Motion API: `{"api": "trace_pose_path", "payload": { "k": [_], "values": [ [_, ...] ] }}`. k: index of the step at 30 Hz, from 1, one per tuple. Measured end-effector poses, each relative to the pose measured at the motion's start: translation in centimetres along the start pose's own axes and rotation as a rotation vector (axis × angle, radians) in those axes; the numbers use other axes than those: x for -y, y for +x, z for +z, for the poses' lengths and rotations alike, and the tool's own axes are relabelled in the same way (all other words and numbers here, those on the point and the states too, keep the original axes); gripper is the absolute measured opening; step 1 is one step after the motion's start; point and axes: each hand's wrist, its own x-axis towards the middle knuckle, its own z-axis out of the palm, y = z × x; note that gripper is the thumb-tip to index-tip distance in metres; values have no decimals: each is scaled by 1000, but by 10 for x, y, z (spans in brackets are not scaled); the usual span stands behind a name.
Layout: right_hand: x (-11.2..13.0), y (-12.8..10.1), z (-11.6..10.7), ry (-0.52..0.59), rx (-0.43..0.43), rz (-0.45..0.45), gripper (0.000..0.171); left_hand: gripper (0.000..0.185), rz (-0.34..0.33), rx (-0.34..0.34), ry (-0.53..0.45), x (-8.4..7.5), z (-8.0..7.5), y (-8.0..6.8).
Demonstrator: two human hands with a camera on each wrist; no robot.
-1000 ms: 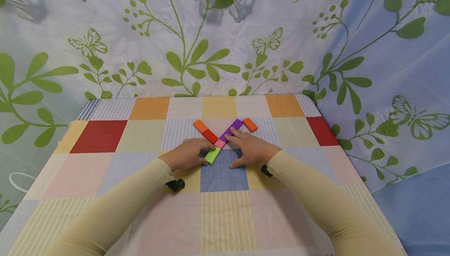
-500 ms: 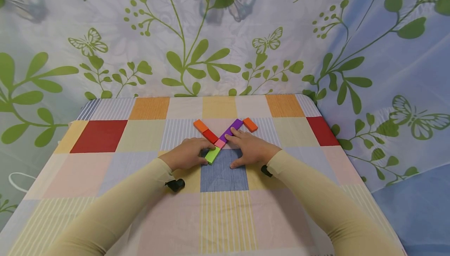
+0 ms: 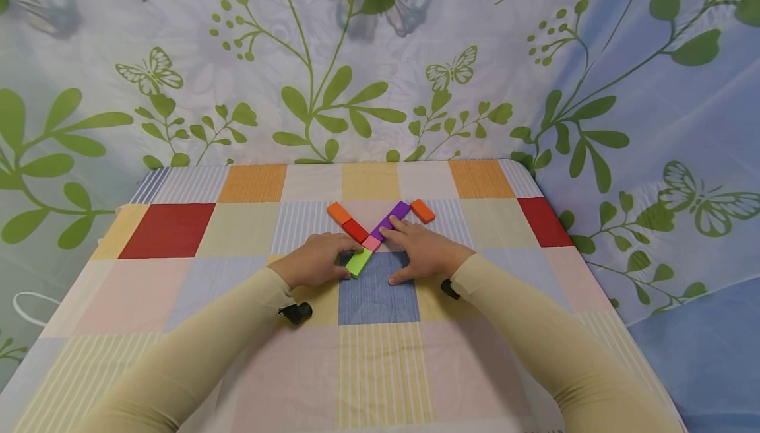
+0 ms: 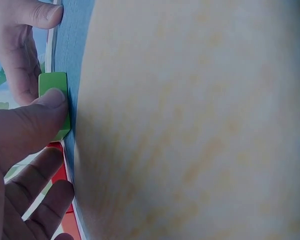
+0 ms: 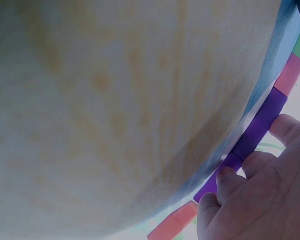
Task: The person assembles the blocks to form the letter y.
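Note:
My left hand (image 3: 315, 260) rests at the left of a green block (image 3: 359, 263); its thumb (image 4: 52, 100) lies against that block in the left wrist view. The green block lines up end to end with a small pink block (image 3: 371, 243) and two purple blocks (image 3: 398, 210), a slanted row. My right hand (image 3: 429, 249) touches the purple blocks with its fingertips (image 5: 282, 125), its thumb spread apart on the cloth. A red block (image 3: 355, 230) and an orange block (image 3: 339, 213) form a second arm, slanting up to the left from near the pink block.
Another orange block (image 3: 423, 211) lies just right of the purple end, near the right fingers. A patchwork cloth (image 3: 380, 373) covers the table, and a leaf-patterned curtain (image 3: 380, 57) hangs behind its far edge. Dark devices (image 3: 295, 313) sit at both wrists.

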Motion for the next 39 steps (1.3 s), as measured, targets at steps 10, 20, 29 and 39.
{"api": "trace_pose_path", "payload": {
  "k": [10, 20, 29, 39],
  "values": [
    [1, 0, 0, 9, 0, 6, 115, 55, -1, -10, 0, -1, -2, -2],
    [1, -1, -1, 6, -2, 5, 114, 55, -8, -30, 6, 2, 0, -1],
    [4, -1, -1, -1, 9, 20, 115, 54, 0, -48, 15, 3, 1, 0],
    [3, -1, 0, 3, 3, 19, 114, 56, -5, -64, 5, 8, 4, 1]
  ]
}}
